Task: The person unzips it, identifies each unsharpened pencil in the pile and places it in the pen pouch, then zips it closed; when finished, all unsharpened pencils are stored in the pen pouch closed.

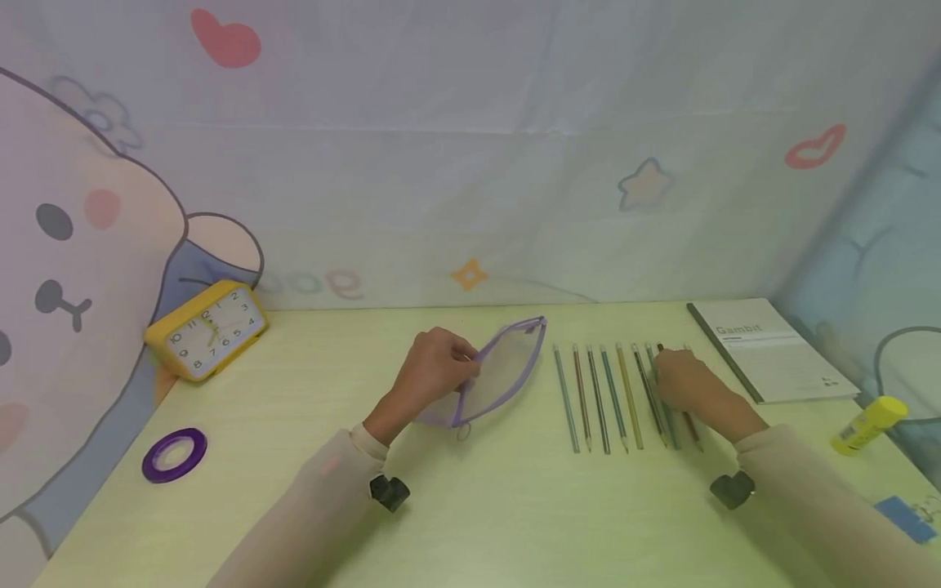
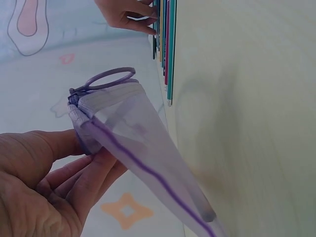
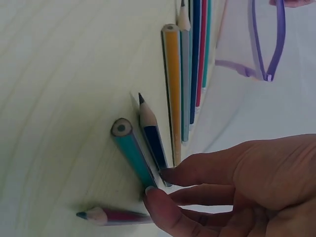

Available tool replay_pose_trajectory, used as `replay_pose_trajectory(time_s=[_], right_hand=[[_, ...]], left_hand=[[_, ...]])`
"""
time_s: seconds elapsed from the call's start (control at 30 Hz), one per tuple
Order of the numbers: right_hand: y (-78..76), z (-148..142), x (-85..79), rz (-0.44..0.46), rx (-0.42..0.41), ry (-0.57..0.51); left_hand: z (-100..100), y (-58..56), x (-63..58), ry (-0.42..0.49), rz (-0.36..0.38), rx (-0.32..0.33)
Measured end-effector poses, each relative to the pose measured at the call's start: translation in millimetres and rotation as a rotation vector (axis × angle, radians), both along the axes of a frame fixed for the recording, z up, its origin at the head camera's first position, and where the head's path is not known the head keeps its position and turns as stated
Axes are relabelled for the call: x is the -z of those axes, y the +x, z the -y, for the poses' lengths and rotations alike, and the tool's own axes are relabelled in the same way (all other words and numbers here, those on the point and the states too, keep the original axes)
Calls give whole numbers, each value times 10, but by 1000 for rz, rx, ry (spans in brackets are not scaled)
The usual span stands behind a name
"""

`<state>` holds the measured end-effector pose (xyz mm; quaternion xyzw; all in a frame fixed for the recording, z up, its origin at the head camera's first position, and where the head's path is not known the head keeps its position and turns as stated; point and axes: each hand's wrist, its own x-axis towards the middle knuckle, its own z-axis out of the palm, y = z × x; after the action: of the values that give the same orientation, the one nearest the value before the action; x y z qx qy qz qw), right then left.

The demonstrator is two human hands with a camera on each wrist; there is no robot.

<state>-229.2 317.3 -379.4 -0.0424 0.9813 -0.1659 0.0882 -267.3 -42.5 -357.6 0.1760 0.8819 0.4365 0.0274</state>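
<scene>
My left hand (image 1: 439,359) grips the edge of a translucent zip pouch (image 2: 143,128) with purple trim, pinching it between thumb and fingers. The pouch's mouth gapes toward the pencils, and a ring hangs from its zip. At the right end of a row of pencils, my right hand (image 1: 687,380) pinches a dark blue pencil (image 3: 154,140) and a teal pencil (image 3: 132,154) between thumb and forefinger. Both lie close together at a slant. A dark red pencil (image 3: 121,216) lies just beyond them, partly behind the fingers. A yellow pencil (image 1: 630,400) and several others lie side by side to the left.
A Gambit notebook (image 1: 779,351) lies at the back right, with a yellow glue stick (image 1: 869,426) and a blue item (image 1: 904,518) nearer the right edge. On the left are a yellow clock (image 1: 209,331) and a purple tape roll (image 1: 156,465). A printed curtain (image 1: 441,188) hangs behind the table.
</scene>
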Motion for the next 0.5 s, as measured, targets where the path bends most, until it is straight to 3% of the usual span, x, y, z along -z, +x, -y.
replay_pose_trajectory(time_s=[0.23, 0.5], right_hand=[[6, 10, 23, -14, -34, -23], [-22, 55, 43, -41, -37, 21]], left_hand=[[30, 4, -16, -10, -25, 12], [39, -4, -22, -8, -30, 24]])
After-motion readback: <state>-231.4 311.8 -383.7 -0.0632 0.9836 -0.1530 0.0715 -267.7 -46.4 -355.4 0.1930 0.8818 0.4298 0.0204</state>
